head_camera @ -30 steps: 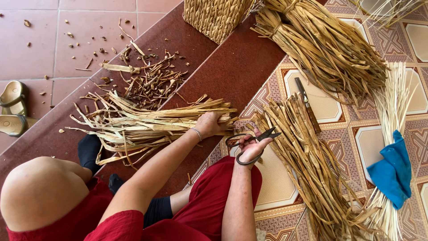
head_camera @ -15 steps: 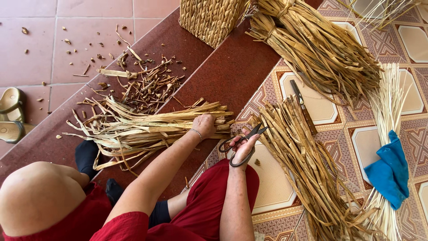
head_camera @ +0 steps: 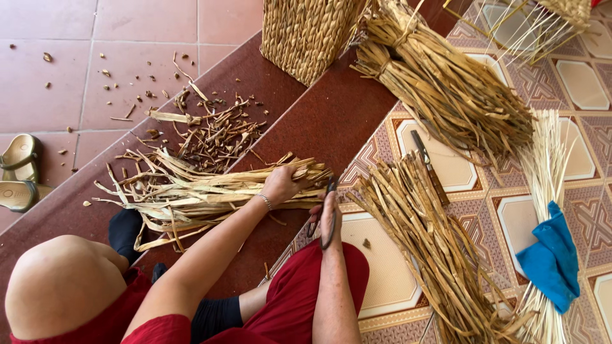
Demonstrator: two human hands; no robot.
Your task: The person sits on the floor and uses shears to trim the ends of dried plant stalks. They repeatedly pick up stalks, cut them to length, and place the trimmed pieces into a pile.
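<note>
Scissors sitting in the right hand at centre frame, fingers threaded through the dark handles and pressed around them, blades pointing up toward the cut ends of the bundle. Gripping a bundle of dried flat leaves with the left hand, fingers curled and closed over its right end, a thin bracelet showing at the wrist. Lying across the dark red step at left of centre, that bundle, its loose ends fanning out toward the left edge of the frame. Scattering above it, short brown trimmings, spilling from the step onto the pink tiled floor. Resting at far left, a pair of sandals. Standing at upper centre, a woven basket, touching a large tied sheaf of the same leaves running toward the upper right. Lying just right of the scissors on the patterned tiles, another sheaf, with a knife resting along its upper end. Stretching down the right edge, pale thin stalks, with a blue cloth draped over them. Filling the bottom of the frame, red clothing.
</note>
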